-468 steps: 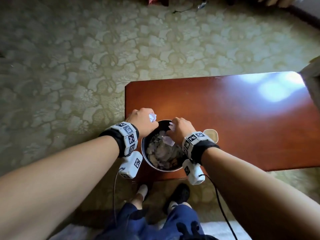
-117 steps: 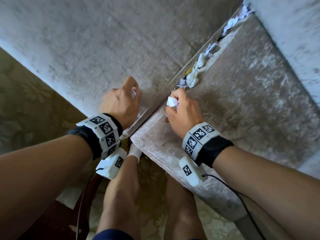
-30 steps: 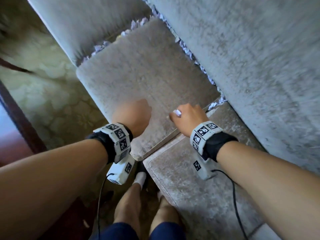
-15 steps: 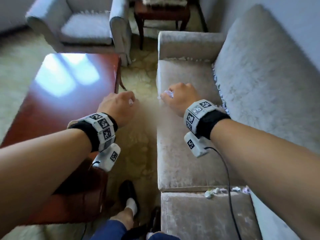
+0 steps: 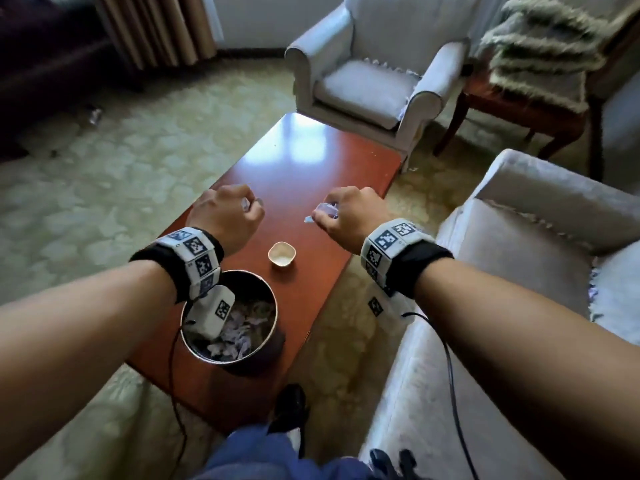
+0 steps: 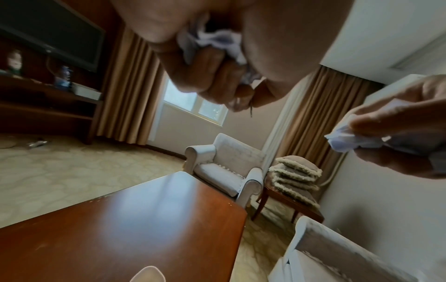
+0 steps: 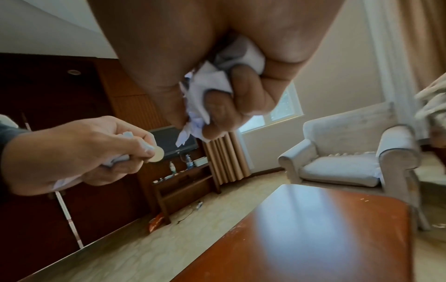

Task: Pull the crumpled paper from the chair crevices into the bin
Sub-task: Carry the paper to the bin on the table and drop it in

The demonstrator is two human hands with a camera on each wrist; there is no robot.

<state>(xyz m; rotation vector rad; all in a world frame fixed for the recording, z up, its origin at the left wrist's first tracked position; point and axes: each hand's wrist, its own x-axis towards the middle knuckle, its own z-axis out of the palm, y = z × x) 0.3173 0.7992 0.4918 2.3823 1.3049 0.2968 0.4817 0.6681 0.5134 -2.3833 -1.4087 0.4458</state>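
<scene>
My left hand (image 5: pixel 230 216) grips white crumpled paper (image 6: pixel 217 43) in a fist above the red-brown table (image 5: pixel 304 161). My right hand (image 5: pixel 349 216) grips another wad of crumpled paper (image 7: pixel 205 91), with a scrap sticking out (image 5: pixel 323 213). Both hands hover beyond the round dark bin (image 5: pixel 256 355), which stands on the table's near end under my left wrist and holds several paper scraps (image 5: pixel 242 327). More paper bits line the crevices of the grey sofa (image 5: pixel 519 216) at the right.
A small cream cup (image 5: pixel 282 255) sits on the table between my hands and the bin. A grey armchair (image 5: pixel 370 64) with paper in its crevices stands beyond the table. A side table with stacked cushions (image 5: pixel 540 53) is at the far right. Patterned carpet lies all round.
My view has swung from the sofa cushions to the table. Both hands, each still holding its paper, have moved from the sofa crevice to above the table near the bin.
</scene>
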